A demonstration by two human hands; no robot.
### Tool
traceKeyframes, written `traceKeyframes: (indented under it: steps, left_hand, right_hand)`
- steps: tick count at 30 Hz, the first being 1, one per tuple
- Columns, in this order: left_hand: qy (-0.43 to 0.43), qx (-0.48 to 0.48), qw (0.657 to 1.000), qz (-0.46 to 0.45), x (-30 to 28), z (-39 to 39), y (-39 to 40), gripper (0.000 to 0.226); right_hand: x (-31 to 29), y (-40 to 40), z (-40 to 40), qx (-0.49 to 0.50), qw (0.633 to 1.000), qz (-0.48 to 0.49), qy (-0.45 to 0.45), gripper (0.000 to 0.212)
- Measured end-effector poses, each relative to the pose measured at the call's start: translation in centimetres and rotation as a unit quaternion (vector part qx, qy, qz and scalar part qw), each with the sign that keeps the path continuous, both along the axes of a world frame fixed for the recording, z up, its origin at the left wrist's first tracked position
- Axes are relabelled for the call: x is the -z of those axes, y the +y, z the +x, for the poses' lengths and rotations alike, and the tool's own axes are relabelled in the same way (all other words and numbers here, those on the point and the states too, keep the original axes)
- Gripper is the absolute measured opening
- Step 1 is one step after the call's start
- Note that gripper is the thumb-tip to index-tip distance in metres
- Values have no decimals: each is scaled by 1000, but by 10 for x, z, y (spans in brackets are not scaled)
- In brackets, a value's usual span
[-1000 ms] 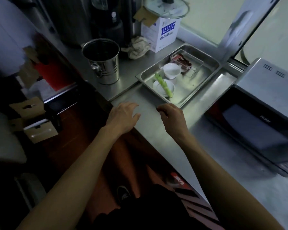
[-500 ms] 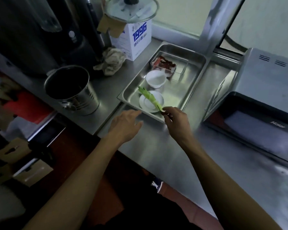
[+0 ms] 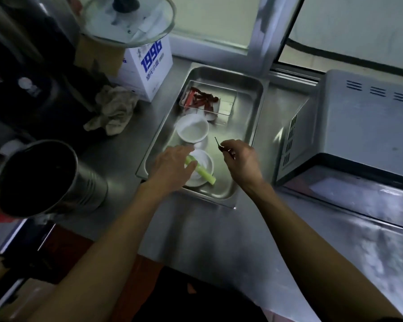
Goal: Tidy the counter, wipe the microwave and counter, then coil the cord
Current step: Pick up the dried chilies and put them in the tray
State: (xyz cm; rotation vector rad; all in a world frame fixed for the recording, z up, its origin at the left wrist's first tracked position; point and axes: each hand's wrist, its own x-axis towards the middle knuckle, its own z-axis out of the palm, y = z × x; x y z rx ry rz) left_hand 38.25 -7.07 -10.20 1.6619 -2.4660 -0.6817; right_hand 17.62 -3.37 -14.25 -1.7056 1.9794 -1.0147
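White box (image 3: 147, 73) by tray (image 3: 254, 126) reads "1996" in blue.

— What moved since a second ago?
— Both hands left the counter edge and went over the tray (image 3: 254, 126). The left hand (image 3: 170, 168) now lies on the green stalk (image 3: 201, 171) and its dish (image 3: 206, 162).
— And the right?
— The right hand (image 3: 240, 159), which pinched the stalk's tip half a second back, now pinches a thin dark sliver (image 3: 217, 143) above the tray.
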Motion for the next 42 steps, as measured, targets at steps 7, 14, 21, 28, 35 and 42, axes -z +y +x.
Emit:
traceKeyframes:
  steps: [7, 14, 21, 28, 35, 42]
  left_hand:
    - [33, 9, 999, 38, 17, -11, -98, 46]
    - [69, 2, 996, 55, 43, -22, -170, 45]
    - [75, -6, 995, 63, 61, -25, -206, 46]
    - [67, -1, 995, 69, 75, -31, -220, 46]
    - [69, 20, 996, 55, 78, -34, -210, 46]
    - [47, 42, 996, 63, 61, -35, -190, 46]
  right_hand:
    - [8, -85, 8, 28, 999, 31, 13, 24]
    - [20, -170, 10, 58, 998, 10, 31, 25]
    - [36, -221, 9, 59, 996, 53, 25, 23]
    - [50, -252, 7, 48, 995, 89, 21, 27]
    - [57, -244, -2, 49, 996, 69, 26, 15]
    - [37, -194, -1, 70, 995, 63, 39, 16]
